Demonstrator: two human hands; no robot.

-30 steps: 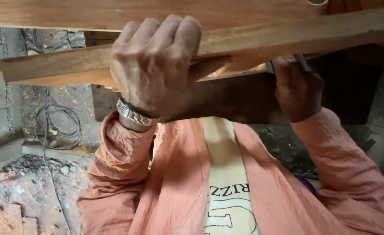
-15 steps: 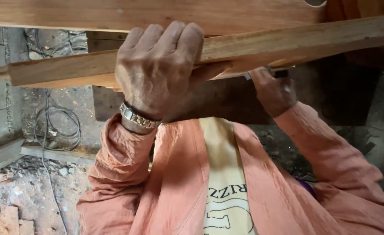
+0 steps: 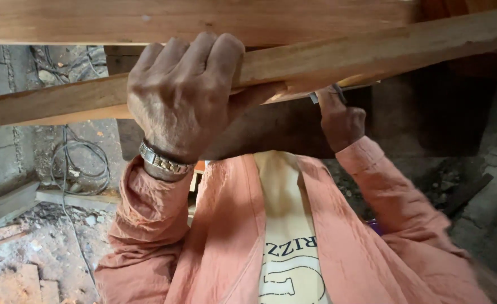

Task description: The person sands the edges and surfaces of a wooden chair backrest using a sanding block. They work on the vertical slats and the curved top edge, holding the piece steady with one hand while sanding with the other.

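A wooden batten (image 3: pixel 316 59) is gripped from above by the left hand (image 3: pixel 184 95), below a wide board (image 3: pixel 192 19); the right hand (image 3: pixel 341 121) is placed under it, a cable coil (image 3: pixel 82 163) left on the floor (image 3: pixel 29 247).

we've got a long strip of light reddish-brown wood (image 3: pixel 327 56) here, rough-sawn, running across the whole view and tilted so its right end sits higher than its left. our left hand (image 3: pixel 184 98) is wrapped over it near the middle, fingers curled over the far edge, thumb tucked under along the near side. a small metal tool (image 3: pixel 323 94) in our right hand (image 3: pixel 341 121) touches the strip's underside just right of centre; it's mostly hidden, so we can't tell what kind.
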